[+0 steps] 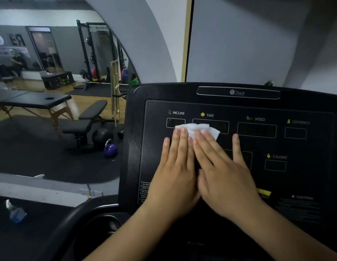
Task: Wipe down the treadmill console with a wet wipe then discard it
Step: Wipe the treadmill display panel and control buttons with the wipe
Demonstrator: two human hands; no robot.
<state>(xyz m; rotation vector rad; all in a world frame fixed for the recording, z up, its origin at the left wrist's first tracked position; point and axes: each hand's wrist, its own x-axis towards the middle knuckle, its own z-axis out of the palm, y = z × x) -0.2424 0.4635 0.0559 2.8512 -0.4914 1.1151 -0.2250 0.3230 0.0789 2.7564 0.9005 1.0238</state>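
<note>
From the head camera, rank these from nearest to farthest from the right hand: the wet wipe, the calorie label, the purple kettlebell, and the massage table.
From the right hand:
1. Wet wipe, under its fingertips.
2. CALORIE label, to its right on the console.
3. Purple kettlebell, on the floor, left.
4. Massage table, far left, behind.

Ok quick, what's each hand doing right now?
Left hand: open and flat, fingers pressing the wet wipe onto the console.
Right hand: open and flat, fingers pressing the same wipe.

White, crumpled wet wipe (196,129) lies on black treadmill console (258,144), apparently over TIME display.
</note>
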